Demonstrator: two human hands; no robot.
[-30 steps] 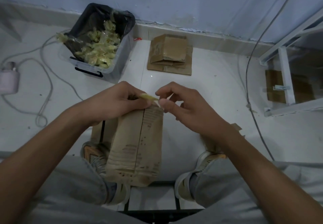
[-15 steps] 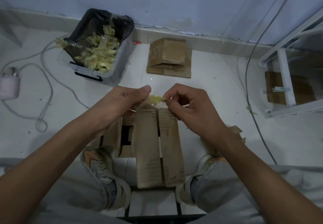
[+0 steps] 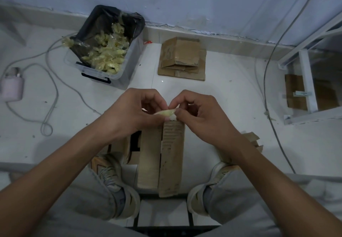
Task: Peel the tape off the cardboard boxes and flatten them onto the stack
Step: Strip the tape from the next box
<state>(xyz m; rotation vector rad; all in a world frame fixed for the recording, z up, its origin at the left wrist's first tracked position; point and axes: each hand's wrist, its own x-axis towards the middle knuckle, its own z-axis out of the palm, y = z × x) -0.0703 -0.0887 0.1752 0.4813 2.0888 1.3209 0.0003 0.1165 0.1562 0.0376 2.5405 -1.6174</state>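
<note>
**boxnoob:** Mid-frame, the box (image 3: 162,155) hangs between the knees, its two flaps parted along the seam. Both hands are on the tape (image 3: 166,112) at its top end. How do I finish this peel cleanly?

**tapeguy:** Left hand (image 3: 129,113) has fingers curled round the box top, thumb pressing the yellowish wad of tape. Right hand (image 3: 196,111) pinches the tape's other end between thumb and forefinger, tight, with no gap showing. I'd pull low and slow along the cardboard, not straight up, or the paper layer could tear off with it. Brace the flap with that left thumb.

**boxnoob:** And then?

**tapeguy:** Wad goes in the bin (image 3: 105,51) at upper left. Box gets flattened onto the stack (image 3: 182,59) at top centre by the wall.
</note>
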